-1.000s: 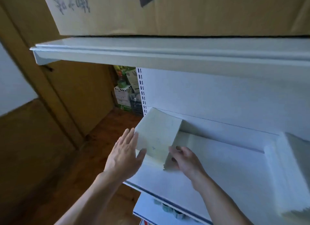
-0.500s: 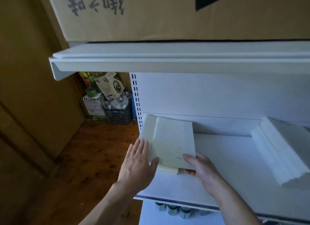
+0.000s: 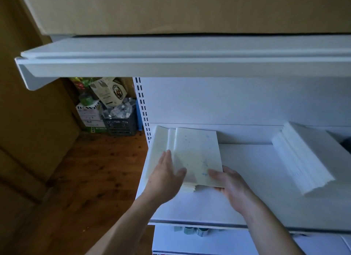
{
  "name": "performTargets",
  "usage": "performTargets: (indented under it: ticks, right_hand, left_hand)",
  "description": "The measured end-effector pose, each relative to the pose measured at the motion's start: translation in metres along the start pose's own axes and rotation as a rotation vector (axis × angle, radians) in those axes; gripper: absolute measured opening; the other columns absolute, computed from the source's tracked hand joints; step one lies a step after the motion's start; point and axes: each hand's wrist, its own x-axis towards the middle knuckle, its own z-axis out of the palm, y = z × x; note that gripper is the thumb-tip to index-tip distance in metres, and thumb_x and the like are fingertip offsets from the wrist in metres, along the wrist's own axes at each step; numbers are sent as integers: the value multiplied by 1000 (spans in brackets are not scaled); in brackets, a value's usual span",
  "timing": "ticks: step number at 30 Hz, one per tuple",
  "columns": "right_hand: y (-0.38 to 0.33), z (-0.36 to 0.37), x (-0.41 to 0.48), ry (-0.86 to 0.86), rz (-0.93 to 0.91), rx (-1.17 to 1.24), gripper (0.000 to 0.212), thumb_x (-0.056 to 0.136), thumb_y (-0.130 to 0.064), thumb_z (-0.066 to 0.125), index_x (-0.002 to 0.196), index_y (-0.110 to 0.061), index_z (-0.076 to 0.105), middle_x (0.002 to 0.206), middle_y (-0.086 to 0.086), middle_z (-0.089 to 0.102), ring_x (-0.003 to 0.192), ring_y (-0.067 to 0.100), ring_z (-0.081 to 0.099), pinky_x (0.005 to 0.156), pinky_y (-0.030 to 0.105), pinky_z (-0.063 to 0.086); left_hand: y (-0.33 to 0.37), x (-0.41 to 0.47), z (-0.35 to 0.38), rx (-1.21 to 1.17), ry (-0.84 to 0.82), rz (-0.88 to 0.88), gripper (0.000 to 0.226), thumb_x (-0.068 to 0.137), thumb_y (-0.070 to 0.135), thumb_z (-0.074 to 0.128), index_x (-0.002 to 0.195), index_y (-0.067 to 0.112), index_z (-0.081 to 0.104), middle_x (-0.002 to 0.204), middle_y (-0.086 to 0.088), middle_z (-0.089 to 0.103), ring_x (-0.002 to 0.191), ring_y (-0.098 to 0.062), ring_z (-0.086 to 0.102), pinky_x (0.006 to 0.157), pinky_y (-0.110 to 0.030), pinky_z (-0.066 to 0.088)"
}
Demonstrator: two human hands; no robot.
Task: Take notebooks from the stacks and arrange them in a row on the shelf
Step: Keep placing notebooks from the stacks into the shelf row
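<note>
A few pale cream notebooks (image 3: 197,152) with faint blue specks lean together at the left end of the white shelf (image 3: 247,178). My left hand (image 3: 165,177) lies flat with straight fingers against their left side. My right hand (image 3: 228,184) holds the front right corner of the nearest notebook, thumb on its cover and fingers under its lower edge. A slanted stack of white notebooks (image 3: 302,158) lies at the right of the same shelf, apart from both hands.
An upper white shelf (image 3: 171,64) carrying a large cardboard box (image 3: 171,9) overhangs closely. Left of the shelving lie a wooden floor (image 3: 91,175), a dark crate (image 3: 121,124) and cartons. A lower shelf shows small tins (image 3: 195,231).
The notebooks have tipped from leaning left-back to facing me more squarely. My left hand slid onto their left side; my right hand moved to the front right corner. The view shifted right.
</note>
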Motion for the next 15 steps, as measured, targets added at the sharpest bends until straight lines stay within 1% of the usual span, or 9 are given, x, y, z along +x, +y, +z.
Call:
performTargets:
  ticks: [3,5,7,8,9,10,11,13,15]
  right_hand:
    - [-3,0,-2,-1,-34,18,21,87,-5,63,108,-7,69,99,8,75,93,25,68,89,38,51]
    - [-10,-3,-5,8,-73,32,18,88,-6,62,104,-9,70,98,6,76,92,23,68,87,37,49]
    - [-19,-6,-13,-5,-110,43,16,89,-7,61,102,-11,69,99,5,75,88,19,69,79,32,50]
    - [-22,-7,-17,-18,-124,57,16,90,-7,60,103,-11,69,99,5,75,88,18,70,76,31,50]
    - [-25,-10,-23,-31,-140,67,17,89,-8,61,105,-10,68,101,6,75,91,19,70,78,32,50]
    - [-28,-12,-29,-35,-156,63,19,88,-9,63,107,-10,68,103,7,75,96,21,70,82,35,51]
    - [-29,-17,-35,-29,-175,49,24,85,-12,67,109,-10,67,106,7,74,101,24,69,87,38,51]
    - [-29,-30,-47,2,-196,21,39,77,-21,69,114,-11,65,110,6,73,107,27,67,94,42,49]
    - [-27,-47,-62,40,-213,9,42,77,-25,68,118,-15,63,114,4,72,110,25,66,99,47,47]
  left_hand:
    - [12,9,-7,-258,3,-88,62,95,31,58,147,18,26,144,-3,43,120,-18,48,92,-30,42]
    - [9,16,-12,-495,-18,-153,75,94,29,61,153,17,15,152,-8,34,132,-25,41,94,-32,37]
    - [8,20,-13,-688,-58,-181,80,90,29,66,153,15,19,153,-8,32,136,-27,37,102,-34,32]
    - [9,20,-13,-785,-91,-191,76,86,30,70,148,14,30,149,-8,40,133,-28,42,105,-33,32]
    - [10,22,-11,-849,-129,-207,62,84,30,72,137,14,44,138,-7,53,124,-27,51,105,-35,37]
    - [14,21,-9,-883,-157,-204,44,85,27,71,124,16,54,122,-5,63,113,-25,58,99,-37,44]
    - [16,21,-5,-902,-174,-190,32,88,22,68,117,17,57,110,-4,67,103,-24,62,94,-40,50]
    - [21,22,8,-938,-166,-159,33,90,14,64,121,20,56,105,-7,69,97,-28,64,90,-46,53]
    - [30,19,24,-976,-193,-104,36,91,11,61,123,26,54,107,-10,69,97,-32,64,83,-46,53]
